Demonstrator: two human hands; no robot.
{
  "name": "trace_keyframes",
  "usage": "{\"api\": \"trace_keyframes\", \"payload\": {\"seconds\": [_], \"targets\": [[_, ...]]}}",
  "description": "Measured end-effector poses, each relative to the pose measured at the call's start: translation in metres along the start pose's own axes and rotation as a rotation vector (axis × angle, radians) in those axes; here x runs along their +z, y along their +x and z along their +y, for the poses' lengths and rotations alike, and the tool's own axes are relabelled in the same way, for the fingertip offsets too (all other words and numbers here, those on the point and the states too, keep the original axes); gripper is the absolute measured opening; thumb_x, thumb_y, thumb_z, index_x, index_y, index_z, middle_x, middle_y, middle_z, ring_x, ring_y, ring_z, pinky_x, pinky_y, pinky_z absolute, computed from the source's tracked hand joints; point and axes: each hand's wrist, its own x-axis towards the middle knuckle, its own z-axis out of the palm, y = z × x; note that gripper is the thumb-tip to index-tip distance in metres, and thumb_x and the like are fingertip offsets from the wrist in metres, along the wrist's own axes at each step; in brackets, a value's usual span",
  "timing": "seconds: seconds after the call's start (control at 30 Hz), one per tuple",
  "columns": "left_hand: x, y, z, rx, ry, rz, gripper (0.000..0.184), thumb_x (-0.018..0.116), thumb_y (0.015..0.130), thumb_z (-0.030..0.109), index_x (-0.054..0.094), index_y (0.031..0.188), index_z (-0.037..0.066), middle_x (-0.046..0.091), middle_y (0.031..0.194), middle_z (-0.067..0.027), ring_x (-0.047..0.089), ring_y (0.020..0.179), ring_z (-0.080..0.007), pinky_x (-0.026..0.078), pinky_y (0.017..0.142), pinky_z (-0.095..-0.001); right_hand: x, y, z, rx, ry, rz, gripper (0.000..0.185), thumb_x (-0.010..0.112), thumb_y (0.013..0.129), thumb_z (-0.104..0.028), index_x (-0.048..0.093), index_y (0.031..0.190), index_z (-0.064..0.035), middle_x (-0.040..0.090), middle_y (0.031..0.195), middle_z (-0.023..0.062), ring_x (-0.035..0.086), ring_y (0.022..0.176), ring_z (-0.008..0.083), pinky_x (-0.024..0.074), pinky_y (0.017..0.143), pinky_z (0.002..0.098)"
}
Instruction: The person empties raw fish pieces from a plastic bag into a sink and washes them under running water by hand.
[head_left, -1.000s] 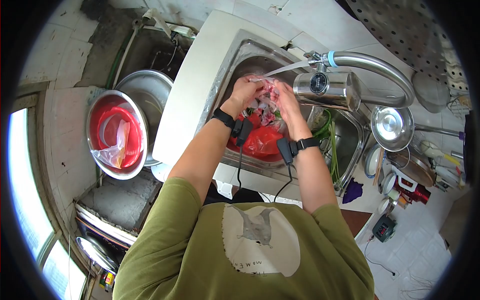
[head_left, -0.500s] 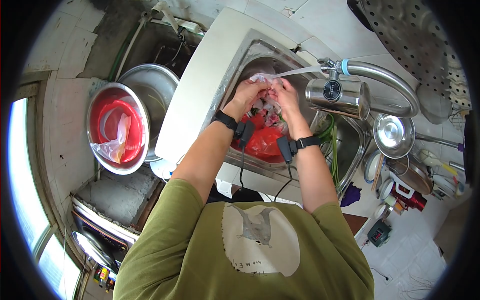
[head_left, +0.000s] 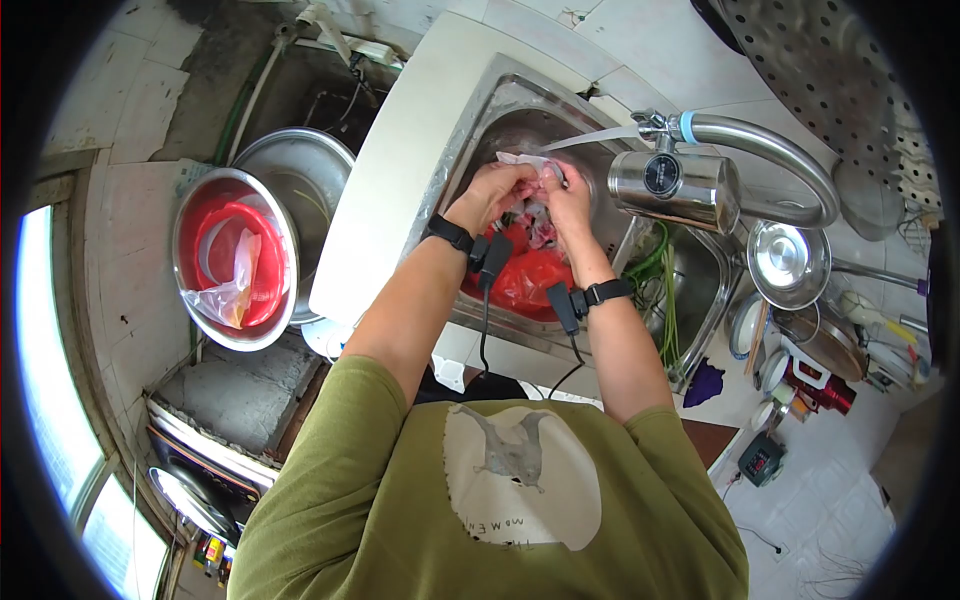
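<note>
Over a metal sink basin (head_left: 480,150), my left hand (head_left: 500,190) and my right hand (head_left: 566,200) are close together, fingers closed round a pale, pinkish wet piece (head_left: 530,163). What exactly it is cannot be made out. Water (head_left: 600,136) streams from the tap (head_left: 655,125) into the basin just behind my hands. Below them in the basin lie pink and whitish pieces (head_left: 541,232) with bits of green, beside a red plastic bag (head_left: 525,282).
Green stalks (head_left: 668,300) lie in the smaller right basin. A steel bowl (head_left: 186,285) holding a red basin (head_left: 262,300) stands at the left. A metal pan (head_left: 788,262), dishes and a purple cloth (head_left: 704,382) are at the right. Black cords hang from both wristbands.
My hands have stayed together over the basin while their fingers shifted on the pale piece. My right wrist has moved slightly left since half a second ago.
</note>
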Motion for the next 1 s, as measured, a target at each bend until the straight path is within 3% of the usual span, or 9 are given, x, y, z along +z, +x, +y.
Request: {"api": "trace_keyframes", "payload": {"seconds": [0.23, 0.3, 0.53, 0.6, 0.63, 0.7, 0.8, 0.93, 1.0], "targets": [[0.001, 0.001, -0.011, 0.015, 0.04, 0.054, 0.002, 0.068, 0.09, 0.004, 0.069, 0.089, 0.004, 0.07, 0.084, -0.0049, 0.066, 0.078, -0.0147, 0.055, 0.071, -0.0263, -0.008, -0.01, 0.008, 0.141, 0.201, -0.029, 0.026, 0.063, 0.102, -0.022, 0.064, 0.118, -0.0016, 0.069, 0.099, 0.0054, 0.065, 0.082, 0.0125, 0.0551, 0.075, 0.028], [-0.002, -0.003, -0.014, 0.0, -0.019, 0.028, 0.005, 0.068, 0.091, 0.005, 0.067, 0.096, 0.005, 0.07, 0.089, -0.0048, 0.066, 0.08, -0.0148, 0.056, 0.072, -0.0272, -0.01, -0.014, 0.009, 0.264, 0.336, -0.029, 0.023, 0.066, 0.101, -0.025, 0.065, 0.111, -0.005, 0.067, 0.095, 0.004, 0.064, 0.083, 0.0137, 0.0549, 0.076, 0.0278], [0.001, -0.029, -0.029, 0.06, 0.049, -0.069, 0.018, 0.069, 0.092, 0.007, 0.062, 0.108, 0.007, 0.069, 0.097, -0.0046, 0.066, 0.085, -0.0143, 0.055, 0.077, -0.0279, -0.018, -0.024, 0.004, 0.281, 0.323, 0.022, 0.023, 0.067, 0.1, -0.028, 0.065, 0.108, -0.0058, 0.066, 0.095, 0.0032, 0.063, 0.082, 0.014, 0.0547, 0.077, 0.028], [0.006, -0.031, -0.041, 0.265, 0.243, 0.033, 0.022, 0.072, 0.089, 0.008, 0.062, 0.108, 0.006, 0.069, 0.097, -0.0043, 0.067, 0.087, -0.0141, 0.055, 0.079, -0.0284, -0.017, -0.032, 0.005, 0.3, 0.261, -0.012, 0.027, 0.067, 0.099, -0.031, 0.065, 0.109, -0.0058, 0.065, 0.098, 0.0032, 0.062, 0.084, 0.0145, 0.0541, 0.08, 0.0292], [0.005, -0.033, -0.047, 0.264, 0.246, 0.028, 0.022, 0.072, 0.089, 0.008, 0.062, 0.108, 0.006, 0.069, 0.097, -0.0043, 0.067, 0.087, -0.0141, 0.055, 0.079, -0.0284, -0.018, -0.037, 0.005, 0.297, 0.263, -0.007, 0.027, 0.067, 0.099, -0.031, 0.065, 0.109, -0.0058, 0.065, 0.098, 0.0032, 0.062, 0.084, 0.0145, 0.0541, 0.08, 0.0292], [0.006, -0.04, -0.052, 0.415, 0.527, 0.087, 0.027, 0.074, 0.085, 0.008, 0.063, 0.109, 0.004, 0.071, 0.097, -0.0049, 0.067, 0.087, -0.0132, 0.054, 0.078, -0.0288, -0.019, -0.046, 0.004, 0.361, 0.26, 0.023, 0.027, 0.063, 0.102, -0.031, 0.067, 0.107, -0.0045, 0.067, 0.091, 0.0026, 0.062, 0.075, 0.0109, 0.0536, 0.068, 0.0255], [0.007, -0.051, -0.053, 0.519, 0.785, 0.171, 0.029, 0.074, 0.082, 0.008, 0.065, 0.109, 0.003, 0.072, 0.097, -0.0057, 0.067, 0.085, -0.0124, 0.054, 0.078, -0.0281, -0.022, -0.06, 0.006, 0.385, 0.275, 0.005, 0.027, 0.064, 0.101, -0.031, 0.068, 0.109, -0.0047, 0.068, 0.092, 0.0023, 0.063, 0.076, 0.0105, 0.0534, 0.068, 0.0258], [0.004, -0.057, -0.053, 0.681, 0.82, 0.085, 0.026, 0.079, 0.078, 0.012, 0.068, 0.098, 0.001, 0.074, 0.086, -0.0093, 0.069, 0.077, -0.0136, 0.055, 0.07, -0.0307, -0.025, -0.076, 0.008, 0.331, 0.267, 0.006, 0.027, 0.065, 0.101, -0.029, 0.068, 0.113, -0.0048, 0.068, 0.091, 0.0019, 0.063, 0.075, 0.0102, 0.0532, 0.066, 0.0252], [0.0, -0.057, -0.053, 0.674, 0.99, 0.053, 0.027, 0.072, 0.085, 0.006, 0.065, 0.111, 0.001, 0.072, 0.096, -0.0065, 0.068, 0.086, -0.0134, 0.055, 0.079, -0.0283, -0.027, -0.081, 0.008, 0.325, 0.33, 0.014, 0.026, 0.066, 0.1, -0.028, 0.068, 0.111, -0.0052, 0.067, 0.089, 0.0017, 0.062, 0.074, 0.0101, 0.0529, 0.065, 0.0247]]}}
